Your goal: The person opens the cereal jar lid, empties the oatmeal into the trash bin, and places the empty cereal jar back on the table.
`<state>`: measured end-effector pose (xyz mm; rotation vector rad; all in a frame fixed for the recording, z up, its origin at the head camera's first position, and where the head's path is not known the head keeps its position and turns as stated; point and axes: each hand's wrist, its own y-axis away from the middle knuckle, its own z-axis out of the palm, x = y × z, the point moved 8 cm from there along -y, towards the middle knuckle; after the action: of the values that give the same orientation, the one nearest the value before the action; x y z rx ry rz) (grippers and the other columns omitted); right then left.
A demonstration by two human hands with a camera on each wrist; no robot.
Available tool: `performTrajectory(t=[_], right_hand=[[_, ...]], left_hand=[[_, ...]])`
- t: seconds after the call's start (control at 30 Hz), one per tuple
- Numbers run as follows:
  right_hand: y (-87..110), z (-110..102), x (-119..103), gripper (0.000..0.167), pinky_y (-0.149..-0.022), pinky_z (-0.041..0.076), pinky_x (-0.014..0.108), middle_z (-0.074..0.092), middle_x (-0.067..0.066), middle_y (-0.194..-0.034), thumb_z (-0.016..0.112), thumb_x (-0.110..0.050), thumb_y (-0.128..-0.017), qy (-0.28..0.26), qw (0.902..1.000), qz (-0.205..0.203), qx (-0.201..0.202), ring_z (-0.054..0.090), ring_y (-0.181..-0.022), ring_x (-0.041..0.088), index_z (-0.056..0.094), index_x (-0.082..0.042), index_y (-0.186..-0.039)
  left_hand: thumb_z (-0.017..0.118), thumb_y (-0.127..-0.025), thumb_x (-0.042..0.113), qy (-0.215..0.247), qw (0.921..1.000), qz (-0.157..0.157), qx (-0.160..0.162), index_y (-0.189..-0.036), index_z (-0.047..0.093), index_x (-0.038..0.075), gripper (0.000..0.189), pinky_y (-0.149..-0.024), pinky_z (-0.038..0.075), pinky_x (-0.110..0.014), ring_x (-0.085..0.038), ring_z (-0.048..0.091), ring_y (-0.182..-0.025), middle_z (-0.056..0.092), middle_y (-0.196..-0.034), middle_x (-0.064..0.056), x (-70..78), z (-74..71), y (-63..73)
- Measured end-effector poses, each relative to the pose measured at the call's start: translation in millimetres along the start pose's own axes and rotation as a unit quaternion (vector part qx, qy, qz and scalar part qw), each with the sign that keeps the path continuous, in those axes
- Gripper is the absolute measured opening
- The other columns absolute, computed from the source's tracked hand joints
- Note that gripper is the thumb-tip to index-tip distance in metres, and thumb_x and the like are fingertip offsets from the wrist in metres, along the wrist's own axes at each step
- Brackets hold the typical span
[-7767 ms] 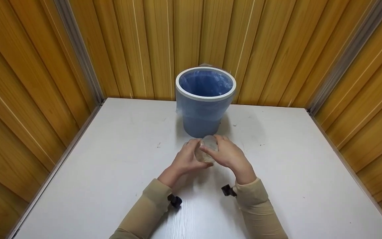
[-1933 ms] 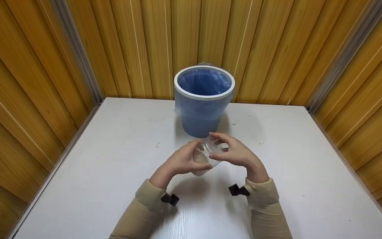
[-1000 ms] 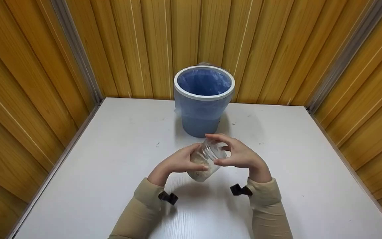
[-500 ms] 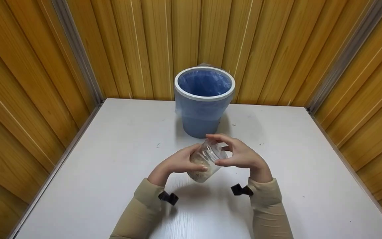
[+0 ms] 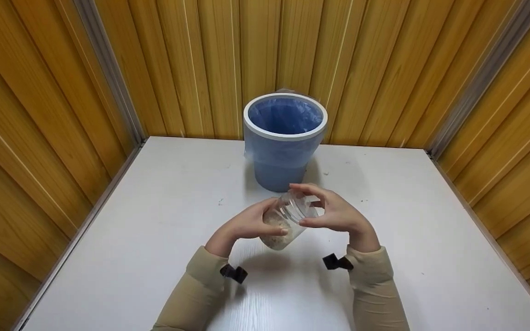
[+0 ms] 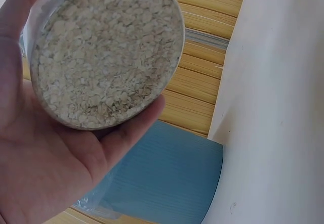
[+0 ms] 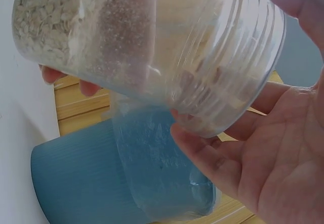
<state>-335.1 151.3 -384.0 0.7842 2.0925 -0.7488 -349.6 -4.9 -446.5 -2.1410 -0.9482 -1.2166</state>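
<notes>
A clear jar (image 5: 276, 242) partly filled with flakes that look like rolled oats (image 6: 109, 52) is held above the table, tilted with its ribbed end up to the right. My left hand (image 5: 249, 223) grips the jar's body around its lower part. At the ribbed, threaded end (image 7: 223, 57), the thumb and fingers of my right hand (image 5: 338, 214) pinch the rim from both sides. Whether a clear lid sits over that end, I cannot tell. Flakes lie against the base in the left wrist view.
A blue bin (image 5: 279, 156) with a white rim and a plastic bag lining stands just behind the hands. The white table (image 5: 177, 184) has a few small specks. Wood-patterned walls (image 5: 219, 69) enclose the back and sides.
Since the earliest frame the jar has tipped, so its side and flakes show, and my right hand has moved right along its ribbed end. Over the last second only slight shifts show.
</notes>
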Motion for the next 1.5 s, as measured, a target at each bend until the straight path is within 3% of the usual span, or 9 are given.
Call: performTrajectory(t=[0.3,0.77,0.97,1.2,1.5], right_hand=[[-0.7,-5.9,5.6,0.075,-0.107,0.046,0.065,0.056,0.019,-0.146,0.083,-0.012,-0.084,0.009,0.9998,0.014,0.007,0.049,-0.132,0.040,0.049,0.000,-0.149],[3.9,-22.3,21.3,0.076,-0.110,0.042,0.068,0.054,0.019,-0.149,0.082,-0.016,-0.084,0.042,0.9964,0.066,0.032,0.048,-0.134,0.041,0.048,-0.004,-0.151],[8.9,-33.5,31.8,0.076,-0.111,0.042,0.066,0.052,0.020,-0.152,0.082,-0.015,-0.085,0.066,0.9931,0.082,0.052,0.049,-0.136,0.041,0.047,-0.005,-0.152],[16.2,-43.1,45.9,0.076,-0.112,0.041,0.065,0.052,0.020,-0.151,0.081,-0.017,-0.086,0.088,0.9880,0.104,0.073,0.049,-0.136,0.042,0.046,-0.005,-0.152],[28.3,-56.9,67.9,0.077,-0.114,0.039,0.066,0.050,0.021,-0.150,0.081,-0.015,-0.086,0.092,0.9788,0.151,0.103,0.046,-0.138,0.044,0.045,-0.004,-0.153]], left_hand=[[0.084,-0.083,0.036,-0.006,0.9996,-0.012,0.025,-0.151,0.049,0.015,0.079,-0.110,0.047,-0.050,-0.025,0.057,-0.126,0.060,-0.143,-0.007,-2.7,-5.9,0.9],[0.086,-0.081,0.036,-0.026,0.9963,-0.040,0.072,-0.151,0.047,0.015,0.083,-0.109,0.047,-0.053,-0.028,0.056,-0.127,0.059,-0.144,-0.010,2.4,-27.6,3.9],[0.086,-0.081,0.035,-0.028,0.9948,-0.025,0.095,-0.152,0.046,0.013,0.084,-0.111,0.046,-0.053,-0.030,0.056,-0.132,0.058,-0.146,-0.013,11.2,-41.3,3.3],[0.087,-0.081,0.038,-0.023,0.9915,-0.039,0.122,-0.155,0.042,0.016,0.089,-0.110,0.049,-0.052,-0.029,0.056,-0.132,0.056,-0.149,-0.011,19.5,-61.0,2.9],[0.087,-0.082,0.038,-0.017,0.9833,-0.034,0.178,-0.154,0.042,0.018,0.088,-0.107,0.052,-0.049,-0.028,0.059,-0.128,0.058,-0.146,-0.008,37.4,-95.2,0.9]])
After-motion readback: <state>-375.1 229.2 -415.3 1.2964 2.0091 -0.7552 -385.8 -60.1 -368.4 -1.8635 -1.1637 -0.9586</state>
